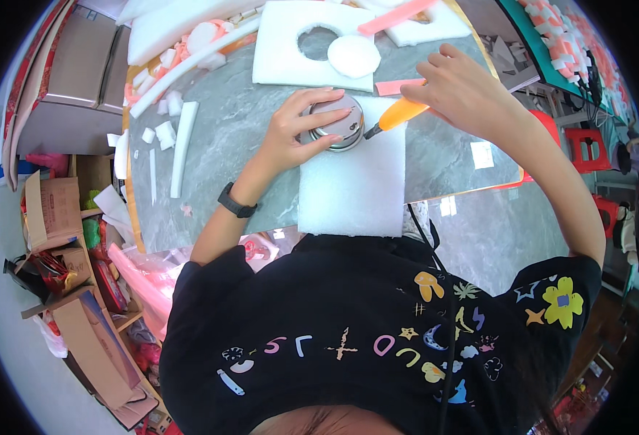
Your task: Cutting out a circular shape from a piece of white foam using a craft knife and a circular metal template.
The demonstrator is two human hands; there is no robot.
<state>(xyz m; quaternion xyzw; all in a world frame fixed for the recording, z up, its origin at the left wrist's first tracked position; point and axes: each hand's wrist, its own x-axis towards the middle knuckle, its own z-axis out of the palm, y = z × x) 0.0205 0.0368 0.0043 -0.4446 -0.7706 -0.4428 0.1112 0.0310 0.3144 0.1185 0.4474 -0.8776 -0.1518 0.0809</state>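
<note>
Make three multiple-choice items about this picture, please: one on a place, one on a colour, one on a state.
1. Where does the round tin lie?
A. On the white foam sheet
B. On the floor
C. In a cardboard box

2. What colour is the handle of the tool?
A. Green
B. Orange
C. Black

3. What is the left hand doing?
A. Hanging off the table
B. Holding a red stool
C. Pressing flat on the tin

Key: 1 A, the tin sits at the top edge of the foam sheet. 2 B, the handle in the right hand is orange with a dark tip. 3 C, the fingers spread over the lid of the tin.
</note>
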